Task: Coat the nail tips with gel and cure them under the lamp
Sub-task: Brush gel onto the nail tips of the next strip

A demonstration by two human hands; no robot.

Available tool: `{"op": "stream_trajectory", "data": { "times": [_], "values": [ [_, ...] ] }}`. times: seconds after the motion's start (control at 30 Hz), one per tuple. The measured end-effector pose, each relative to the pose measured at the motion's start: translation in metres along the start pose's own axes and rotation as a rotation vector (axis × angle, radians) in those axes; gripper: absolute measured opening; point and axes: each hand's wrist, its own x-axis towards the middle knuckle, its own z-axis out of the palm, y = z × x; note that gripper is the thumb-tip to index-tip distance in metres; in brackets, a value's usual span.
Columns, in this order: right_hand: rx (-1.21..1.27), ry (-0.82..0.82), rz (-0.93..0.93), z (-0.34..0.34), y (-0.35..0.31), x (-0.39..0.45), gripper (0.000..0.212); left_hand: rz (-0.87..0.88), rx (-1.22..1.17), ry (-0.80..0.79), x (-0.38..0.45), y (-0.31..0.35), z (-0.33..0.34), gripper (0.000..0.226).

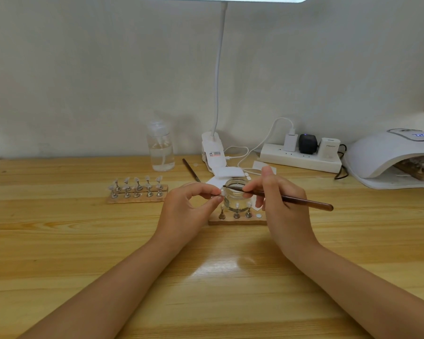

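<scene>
Pale wall stands behind the wooden bench [59,241], and the head of the clip-on desk lamp [212,152] is cut off by the top edge. The left hand [189,206] pinches a small nail tip on its metal stand [220,193] between thumb and fingertips; the tip itself is mostly hidden by the fingers. The right hand [279,204] grips a brown gel brush [287,198], its bristles reaching toward the left hand's pinch, over a small glass jar [236,195] that sits between the two hands. Just below the jar a wooden holder strip [238,220] carries three more nail tips; its right end disappears behind the right hand. Beyond the left hand lies a second strip full of nail tips [137,189], too blurred for detail. Far to the right of the right hand, the white curing lamp [387,155] is cut by the frame edge, with another strip dimly seen inside.
</scene>
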Motion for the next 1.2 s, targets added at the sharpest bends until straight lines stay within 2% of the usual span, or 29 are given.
{"op": "stream_trajectory", "data": {
  "times": [0.27,0.43,0.77,1.07,1.2],
  "values": [
    [0.100,0.005,0.010,-0.0003,-0.0017,-0.0033,0.053,-0.056,-0.039,0.010,0.0005,0.0004,-0.0003,0.021],
    [0.073,0.041,-0.035,-0.0021,-0.0016,-0.0018,0.045,-0.072,-0.052,-0.001,0.0003,-0.0007,-0.0006,0.013],
    [-0.058,-0.048,-0.138,-0.0009,-0.0006,-0.0023,0.037,-0.007,-0.073,-0.011,0.0002,-0.0013,-0.0006,0.020],
    [0.009,-0.016,-0.156,-0.0053,-0.0005,-0.0036,0.040,-0.048,-0.074,-0.011,-0.0005,0.0005,-0.0008,0.020],
    [-0.111,-0.030,-0.229,-0.0025,-0.0006,-0.0003,0.034,-0.034,-0.071,-0.021,-0.0002,0.0003,-0.0009,0.016]
  ]
}}
